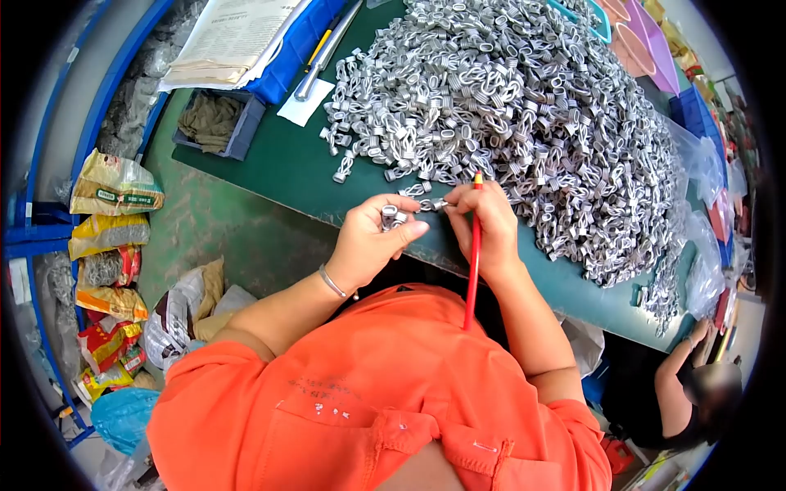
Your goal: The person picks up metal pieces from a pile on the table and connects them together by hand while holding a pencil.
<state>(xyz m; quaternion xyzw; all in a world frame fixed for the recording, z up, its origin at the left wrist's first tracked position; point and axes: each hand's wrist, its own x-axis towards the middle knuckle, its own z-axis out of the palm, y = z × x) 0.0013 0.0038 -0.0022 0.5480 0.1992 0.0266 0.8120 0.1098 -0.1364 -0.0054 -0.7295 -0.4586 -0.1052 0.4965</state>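
Note:
My left hand (372, 237) is closed around a few small silver metal loop parts (392, 216), each with a ribbed collar and bent loops. Between thumb and fingers, my right hand (489, 225) pinches the end of another such metal part (431, 204) at the table's near edge. A long red pencil-like stick (473, 270) with a yellowish tip is also held in the right hand, pointing up past the fingers. Just beyond both hands, a large heap of the same metal parts (499, 90) covers much of the green table (311, 184).
At the far left of the table stand a grey bin with cloth (211, 123) and a blue crate (299, 49) bearing papers (233, 37). Sacks (115, 184) fill the blue shelf at left. Pink baskets (634, 49) stand at upper right. Another person (675, 393) is at lower right.

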